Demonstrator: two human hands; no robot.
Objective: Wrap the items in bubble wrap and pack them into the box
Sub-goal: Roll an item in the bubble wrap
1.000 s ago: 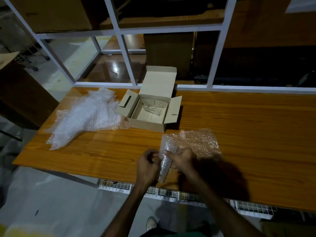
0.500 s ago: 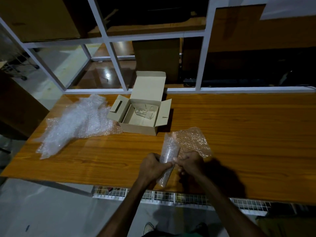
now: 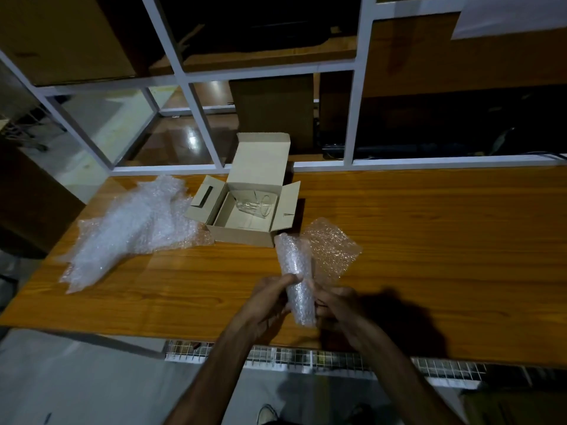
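Note:
Near the table's front edge I hold a long bubble-wrapped item (image 3: 297, 277) between both hands. My left hand (image 3: 265, 302) grips its left side and my right hand (image 3: 333, 305) grips its right side. The loose tail of the same bubble wrap sheet (image 3: 333, 248) spreads on the table behind it. An open cardboard box (image 3: 245, 236) stands further back with its lid up, and a clear glass (image 3: 256, 205) lies on its side inside.
A crumpled heap of bubble wrap (image 3: 135, 223) lies left of the box on the wooden table (image 3: 445, 240). A white window frame (image 3: 349, 118) rises along the table's far edge. A wire tray (image 3: 306, 358) runs under the front edge.
The wrapped item has tipped a little more upright and turned between my hands. The camera has drifted, so the box appears further left.

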